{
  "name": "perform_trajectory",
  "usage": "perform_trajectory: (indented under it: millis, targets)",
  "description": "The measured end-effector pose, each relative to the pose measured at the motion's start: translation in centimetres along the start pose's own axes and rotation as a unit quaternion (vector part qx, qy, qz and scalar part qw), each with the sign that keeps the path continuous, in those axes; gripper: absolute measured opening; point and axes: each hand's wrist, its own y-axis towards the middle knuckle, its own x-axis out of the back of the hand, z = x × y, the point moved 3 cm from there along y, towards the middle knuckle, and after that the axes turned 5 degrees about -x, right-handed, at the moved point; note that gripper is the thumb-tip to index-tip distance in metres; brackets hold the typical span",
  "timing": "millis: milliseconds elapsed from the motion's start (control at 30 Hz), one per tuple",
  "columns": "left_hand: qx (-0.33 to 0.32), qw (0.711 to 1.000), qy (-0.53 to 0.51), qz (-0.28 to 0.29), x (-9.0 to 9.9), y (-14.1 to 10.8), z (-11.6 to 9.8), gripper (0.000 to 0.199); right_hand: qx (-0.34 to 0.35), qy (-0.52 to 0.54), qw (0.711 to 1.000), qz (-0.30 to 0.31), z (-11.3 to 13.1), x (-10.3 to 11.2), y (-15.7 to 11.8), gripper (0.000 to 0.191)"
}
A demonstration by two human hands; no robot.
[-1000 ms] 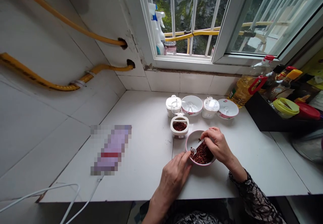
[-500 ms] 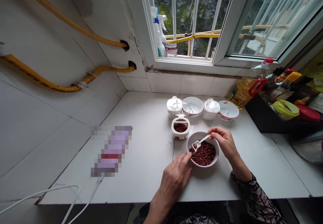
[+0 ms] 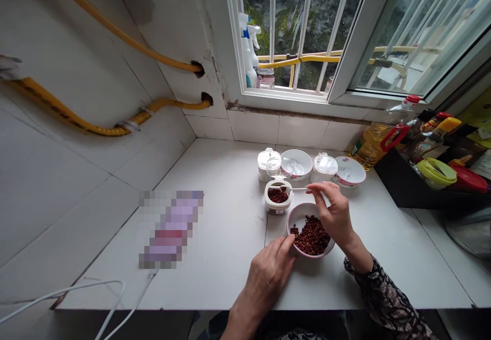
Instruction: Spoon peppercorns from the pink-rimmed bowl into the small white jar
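Note:
My right hand (image 3: 334, 211) pinches the handle of a small white spoon (image 3: 299, 189). The spoon reaches left, its scoop over the mouth of an open white seasoning jar (image 3: 276, 209) that holds dark red grains, which look like Sichuan peppercorns. The jar's clear lid (image 3: 276, 166) is tipped up at the back. Below the right hand stands a white bowl with a pink rim (image 3: 301, 212), holding more of the red peppercorns (image 3: 313, 235). My left hand (image 3: 268, 272) grips this bowl at its left edge, thumb and fingers against the rim.
Behind the jar stand two lidded seasoning jars (image 3: 267, 161) (image 3: 325, 165) and two bowls (image 3: 301, 162) (image 3: 351, 168) with white spoons inside. An oil bottle (image 3: 374, 140) and a black box (image 3: 395, 181) of condiments are at right. A blurred purple object (image 3: 172, 227) with a cable lies left.
My right hand has carried the spoon from the bowl up and left to the open jar. The left hand stays at the bowl. The view has shifted slightly.

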Motion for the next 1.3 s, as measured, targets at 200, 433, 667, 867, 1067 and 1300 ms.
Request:
perform_trajectory:
  millis: [200, 433, 667, 867, 1067, 1300]
  targets:
    - [-0.005, 1.000, 0.012, -0.002, 0.0, 0.1, -0.1, 0.030, 0.192, -0.149, 0.967, 0.079, 2.0, -1.3, -0.1, 0.030]
    - [-0.003, 1.000, 0.011, -0.006, 0.1, 0.3, -0.2, 0.030, 0.236, -0.249, 0.931, 0.125, 2.2, -2.8, 0.7, 0.035]
    - [-0.004, 1.000, 0.003, -0.003, 0.1, 0.2, -0.1, 0.033, 0.224, -0.258, 0.937, 0.069, 2.1, -2.3, 0.5, 0.030]
    - [-0.003, 1.000, 0.008, -0.003, -0.1, -0.1, 0.0, 0.033, 0.192, -0.195, 0.960, 0.057, 2.2, -1.4, 0.4, 0.028]
    - [-0.001, 1.000, -0.007, -0.003, 0.1, 0.1, -0.1, 0.036, 0.099, -0.096, 0.990, 0.023, 1.4, 1.8, 0.6, 0.018]
    - [-0.001, 1.000, -0.002, 0.009, 0.3, 0.1, 0.0, 0.035, 0.122, -0.149, 0.972, 0.136, -0.8, 2.7, -0.7, 0.019]
